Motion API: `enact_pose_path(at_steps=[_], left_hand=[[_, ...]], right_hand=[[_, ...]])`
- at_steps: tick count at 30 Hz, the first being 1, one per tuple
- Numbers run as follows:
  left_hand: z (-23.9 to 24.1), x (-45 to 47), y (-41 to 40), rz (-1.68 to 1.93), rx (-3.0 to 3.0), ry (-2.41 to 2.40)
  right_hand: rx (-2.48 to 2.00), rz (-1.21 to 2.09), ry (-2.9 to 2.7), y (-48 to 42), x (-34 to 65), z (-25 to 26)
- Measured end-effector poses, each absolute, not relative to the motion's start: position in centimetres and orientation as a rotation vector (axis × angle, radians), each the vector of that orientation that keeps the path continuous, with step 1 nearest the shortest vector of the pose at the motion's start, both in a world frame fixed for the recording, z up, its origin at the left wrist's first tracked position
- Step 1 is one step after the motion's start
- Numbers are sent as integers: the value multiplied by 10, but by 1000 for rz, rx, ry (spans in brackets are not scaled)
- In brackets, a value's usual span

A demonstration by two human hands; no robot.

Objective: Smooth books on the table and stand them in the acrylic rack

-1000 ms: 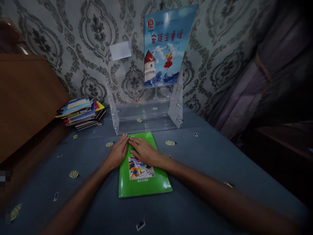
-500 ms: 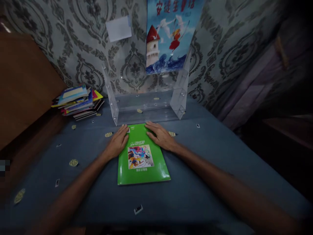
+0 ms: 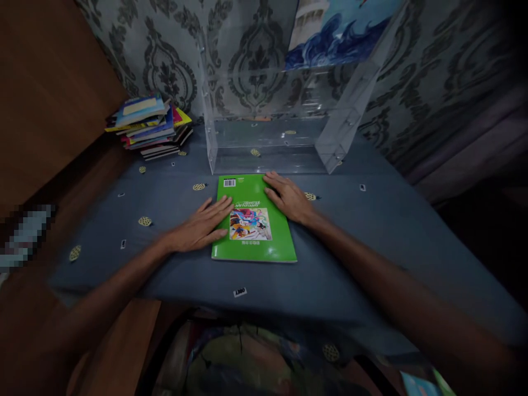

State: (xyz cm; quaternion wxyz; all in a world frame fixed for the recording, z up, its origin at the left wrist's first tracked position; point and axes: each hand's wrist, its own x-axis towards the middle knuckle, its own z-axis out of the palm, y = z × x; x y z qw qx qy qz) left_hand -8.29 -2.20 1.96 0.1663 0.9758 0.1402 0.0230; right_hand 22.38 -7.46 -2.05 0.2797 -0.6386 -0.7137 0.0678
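Observation:
A green book [image 3: 256, 250] lies flat on the table with its printing upside down to me. It has a barcode at the far left corner and a colourful picture in the middle. My left hand [image 3: 200, 225] rests on the book's left edge, fingers stretched out over the cover and covering the picture's left side slightly. Across from it, my right hand [image 3: 291, 198] lies on the far right edge, fingers extended and pointing away from me. Neither hand grips the book.
Behind the book stands a clear plastic rack [image 3: 268, 159], with a blue illustrated book [image 3: 342, 41] on its upper part. A messy stack of books [image 3: 152, 124] sits at the back left. The blue tablecloth [image 3: 358, 242] has pineapple prints. A wooden panel [image 3: 49, 99] rises at the left.
My view has tilted down. My left hand has moved from the book's far left corner nearer along its left edge, uncovering the barcode. The right hand stays at the far right.

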Motion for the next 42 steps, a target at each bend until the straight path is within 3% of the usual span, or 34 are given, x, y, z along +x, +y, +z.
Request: enact_pose_path(at_steps=[13, 20, 26, 29, 42], left_hand=[[35, -135, -93, 207, 2397, 333], [30, -131, -98, 424, 2214, 504], [14, -127, -101, 606, 2237, 552], [9, -128, -103, 654, 2287, 535], [12, -126, -105, 626, 2330, 579]], right_hand=[[-1741, 205, -1922, -74, 223, -20], [-1988, 68, -2029, -98, 182, 18], [-1479, 265, -2204, -175, 75, 23], [-1440, 285, -2182, -203, 54, 12], [-1662, -46, -2159, -261, 126, -10]])
